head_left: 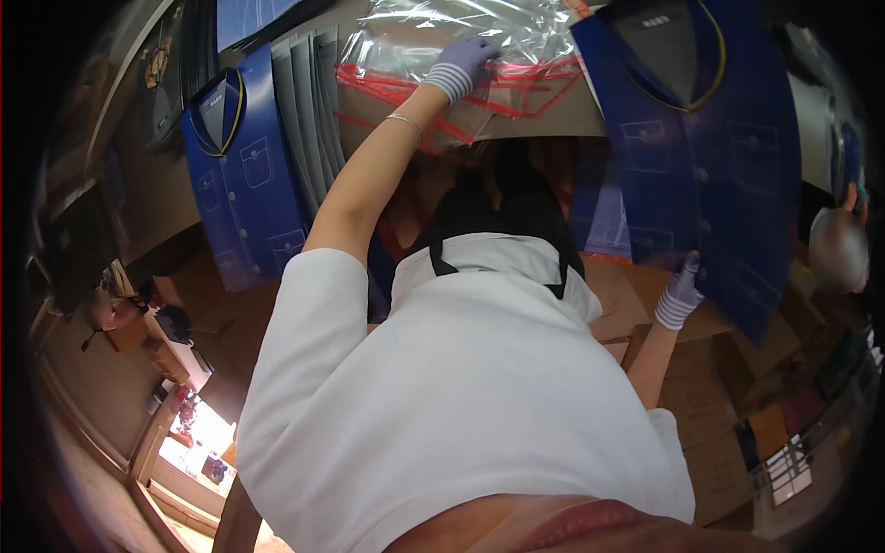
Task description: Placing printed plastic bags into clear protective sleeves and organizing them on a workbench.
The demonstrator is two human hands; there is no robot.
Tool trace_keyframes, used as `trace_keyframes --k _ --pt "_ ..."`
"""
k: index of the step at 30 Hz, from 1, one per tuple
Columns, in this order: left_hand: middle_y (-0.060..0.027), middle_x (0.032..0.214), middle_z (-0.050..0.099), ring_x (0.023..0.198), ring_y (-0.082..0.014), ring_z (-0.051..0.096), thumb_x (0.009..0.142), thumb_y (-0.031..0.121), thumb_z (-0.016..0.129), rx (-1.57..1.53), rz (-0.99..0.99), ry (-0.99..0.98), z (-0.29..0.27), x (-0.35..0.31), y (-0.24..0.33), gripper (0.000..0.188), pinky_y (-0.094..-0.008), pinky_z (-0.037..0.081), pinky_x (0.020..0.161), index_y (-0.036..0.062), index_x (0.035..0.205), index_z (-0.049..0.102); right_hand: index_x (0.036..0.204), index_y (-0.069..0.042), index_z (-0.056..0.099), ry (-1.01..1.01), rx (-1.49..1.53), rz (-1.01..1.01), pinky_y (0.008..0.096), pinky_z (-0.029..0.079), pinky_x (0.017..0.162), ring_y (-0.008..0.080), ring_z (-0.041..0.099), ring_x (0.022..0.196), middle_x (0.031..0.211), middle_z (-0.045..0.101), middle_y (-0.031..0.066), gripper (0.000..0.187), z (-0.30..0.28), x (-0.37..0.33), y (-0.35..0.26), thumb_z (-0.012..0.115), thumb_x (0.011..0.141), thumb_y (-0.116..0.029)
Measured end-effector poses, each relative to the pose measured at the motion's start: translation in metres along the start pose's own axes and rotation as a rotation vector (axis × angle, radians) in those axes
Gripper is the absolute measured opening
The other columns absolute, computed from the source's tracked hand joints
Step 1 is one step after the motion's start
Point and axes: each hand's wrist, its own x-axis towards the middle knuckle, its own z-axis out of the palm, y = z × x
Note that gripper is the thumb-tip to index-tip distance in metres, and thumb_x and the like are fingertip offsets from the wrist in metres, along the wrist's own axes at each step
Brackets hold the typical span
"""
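Note:
My left hand (468, 61), in a thin lavender glove with a striped cuff, lies on a pile of clear plastic bags (396, 39) with red edges. Its fingers stretch to the right over the film. My right hand (683, 288), gloved alike, is at the lower edge of a large blue shirt-shaped card sleeve (659, 161) printed with pockets, buttons and a collar. The thumb shows at the sleeve's edge and the other fingers are mostly hidden. That sleeve hangs tilted at the right, its top near the bags.
Another blue shirt-shaped sleeve (247, 175) is at the left, beside a row of grey card sheets (309, 101). Cardboard boxes (696, 396) stand below on the right. Other people are at the far left and right, one with a blurred head (839, 249).

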Motion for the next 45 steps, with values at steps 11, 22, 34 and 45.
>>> trace_keyframes --k 11,22,34,45 --pt "-0.0065 0.074 0.064 0.063 -0.0119 0.06 0.077 0.012 0.063 -0.998 -0.678 -0.051 -0.007 0.029 -0.015 0.018 -0.0216 0.051 0.06 -0.0039 0.086 0.064 0.104 0.005 0.055 0.05 -0.135 -0.06 0.0292 0.043 0.082 0.0188 0.055 0.089 0.105 0.058 0.0101 0.035 0.012 -0.045 -0.006 0.067 0.078 -0.017" --pt "-0.007 0.07 0.064 0.062 -0.0115 0.059 0.085 0.014 0.052 -0.668 -0.47 0.847 -0.1 0.008 -0.03 0.021 -0.0241 0.046 0.061 -0.0026 0.083 0.065 0.104 0.001 0.057 -0.417 0.239 -0.033 0.0301 0.046 0.08 0.0193 0.059 0.087 0.096 0.062 0.0119 0.032 0.099 -0.033 -0.075 0.064 0.08 -0.018" --pt "-0.0136 0.077 0.065 0.069 -0.0233 0.063 0.075 0.027 0.06 -0.563 -0.479 0.316 -0.059 -0.013 -0.01 0.026 -0.0301 0.048 0.067 0.003 0.084 0.067 0.105 0.004 0.051 -0.445 0.524 0.776 0.0295 0.05 0.071 0.0203 0.059 0.077 0.09 0.058 0.0122 0.043 -0.031 0.058 -0.061 0.066 0.071 -0.017" --pt "-0.0166 0.085 0.063 0.082 -0.0318 0.06 0.074 0.03 0.053 0.026 -0.531 0.155 -0.051 -0.016 -0.011 0.028 -0.0369 0.047 0.077 0.0106 0.09 0.067 0.079 -0.006 0.059 -0.982 0.49 0.795 0.0201 0.041 0.06 0.0073 0.052 0.061 0.068 0.056 -0.0014 0.009 0.082 0.048 0.002 0.062 0.076 -0.015"
